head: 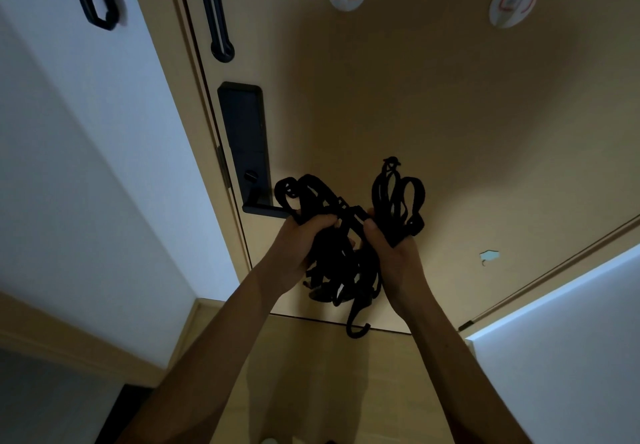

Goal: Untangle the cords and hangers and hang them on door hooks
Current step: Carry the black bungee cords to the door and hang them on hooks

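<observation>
Both hands' fingers (320, 222) clamp tangled cords (341, 253).

Dim, warm indoor light w/ soft shadow over door (450, 114), wide-angle bending at edges, black tangle (346, 246) detail maybe lost.

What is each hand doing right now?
Left hand: closed on the tangled bundle of black cords.
Right hand: closed on the same bundle, beside its upright loops.
</observation>
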Motion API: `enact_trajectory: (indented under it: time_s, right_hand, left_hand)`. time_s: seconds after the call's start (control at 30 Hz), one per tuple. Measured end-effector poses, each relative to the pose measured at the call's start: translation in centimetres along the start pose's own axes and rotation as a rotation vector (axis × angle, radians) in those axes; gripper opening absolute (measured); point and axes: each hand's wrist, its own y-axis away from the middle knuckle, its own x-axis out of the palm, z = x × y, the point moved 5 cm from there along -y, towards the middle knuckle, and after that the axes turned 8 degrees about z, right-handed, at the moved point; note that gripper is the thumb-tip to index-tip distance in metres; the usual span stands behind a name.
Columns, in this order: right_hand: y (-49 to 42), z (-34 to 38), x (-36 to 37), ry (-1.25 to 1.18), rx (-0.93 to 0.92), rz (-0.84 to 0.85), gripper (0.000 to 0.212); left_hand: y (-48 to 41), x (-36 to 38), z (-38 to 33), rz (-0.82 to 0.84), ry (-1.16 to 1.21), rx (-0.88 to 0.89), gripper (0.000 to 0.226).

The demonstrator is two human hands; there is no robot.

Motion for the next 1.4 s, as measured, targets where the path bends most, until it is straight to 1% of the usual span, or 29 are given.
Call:
enact_trajectory:
  time_s: [0.1, 0.17, 0.27, 0.33, 0.4, 0.47, 0.57, 0.63, 0.7, 0.77, 0.83, 0.9, 0.93, 0.97, 1.03, 1.1, 1.17, 1.23, 1.3, 1.33, 1.4]
  right_hand:
    - [0.1, 0.1, 0.9, 0.076, -0.028, 0.062, 0.019]
    - [0.1, 0.3, 1.3, 0.103, -0.045, 0.105, 0.018]
    - [0.0, 0.3, 1.4, 0.114, -0.035, 0.124, 0.018]
    - [0.1, -0.2, 1.0, 0.039, 0.003, 0.098, 0.018]
    - [0.2, -0.6, 0.3, -0.024, 0.037, 0.046, 0.022]
    - [0.1, -0.5, -0.7, -0.033, 0.014, 0.014, 0.026]
    - [-0.3, -0.1, -2.3, -0.065, -0.009, -0.043, 0.024]
    - [-0.5, 0.3, -3.0, -0.081, 0.005, -0.065, 0.020]
    - [-0.7, 0.8, -3.2, -0.067, 0.011, -0.046, 0.018]
    - [-0.9, 1.3, -3.3, -0.053, 0.026, -0.025, 0.017]
    - [-1.3, 1.9, -3.6, 0.022, 0.041, -0.035, 0.013]
    - [-1.7, 2.4, -4.3, 0.091, 0.027, -0.064, 0.014]
    - [-1.8, 2.7, -4.8, 0.111, 0.012, -0.086, 0.016]
    - [-2.0, 2.9, -5.2, 0.134, -0.005, -0.097, 0.017]
    - [-2.2, 3.3, -5.5, 0.167, -0.034, -0.071, 0.014]
    - [-2.5, 3.5, -5.1, 0.137, -0.043, -0.030, 0.012]
    - [-2.8, 3.8, -4.2, 0.128, -0.047, 0.003, 0.012]
    - [-3.1, 4.3, -3.4, 0.108, -0.045, 0.031, 0.010]
    - [-3.3, 4.6, -3.2, 0.092, -0.036, 0.030, 0.005]
    - [-3.4, 4.9, -3.2, 0.100, -0.042, 0.025, 0.007]
    - [-3.4, 5.6, -3.0, 0.126, -0.068, 0.033, 0.012]
  left_hand:
    - [-0.1, 0.7, 0.0, 0.053, -0.045, 0.037, 0.017]
    - [-0.1, 1.1, 0.2, 0.076, -0.110, 0.021, 0.019]
    - [-0.1, 1.0, 0.7, 0.029, -0.162, -0.030, 0.017]
    - [-0.3, 0.9, 0.8, -0.014, -0.114, -0.041, 0.016]
    - [-0.4, 0.5, 0.7, -0.077, -0.037, -0.038, 0.020]
    - [-0.5, -0.2, 0.3, -0.116, 0.013, -0.014, 0.019]
    - [-0.6, -1.2, -0.3, -0.122, 0.052, 0.011, 0.027]
    - [-0.6, -1.5, -0.7, -0.117, 0.031, 0.014, 0.021]
    - [-0.9, -1.5, -1.2, -0.106, 0.012, 0.038, 0.015]
    - [-1.3, -1.4, -1.9, -0.103, -0.070, 0.064, 0.023]
    - [-1.7, -1.6, -2.9, -0.171, -0.256, 0.081, 0.031]
    - [-2.1, -2.2, -4.4, -0.265, -0.522, 0.127, 0.027]
    - [-2.1, -2.3, -5.1, -0.293, -0.625, 0.148, 0.026]
    - [-2.2, -2.5, -5.7, -0.301, -0.678, 0.163, 0.028]
    - [-2.2, -2.4, -6.5, -0.282, -0.692, 0.181, 0.029]
    - [-2.0, -1.3, -6.9, -0.241, -0.674, 0.181, 0.022]
    - [-1.9, 0.3, -6.8, -0.155, -0.600, 0.171, 0.009]
    - [-1.8, 1.6, -6.4, -0.047, -0.489, 0.152, 0.005]
    - [-1.9, 2.1, -6.2, 0.047, -0.415, 0.134, 0.016]
    - [-1.8, 2.5, -6.2, 0.082, -0.403, 0.125, 0.017]
    - [-1.8, 3.0, -6.6, 0.089, -0.435, 0.119, 0.005]
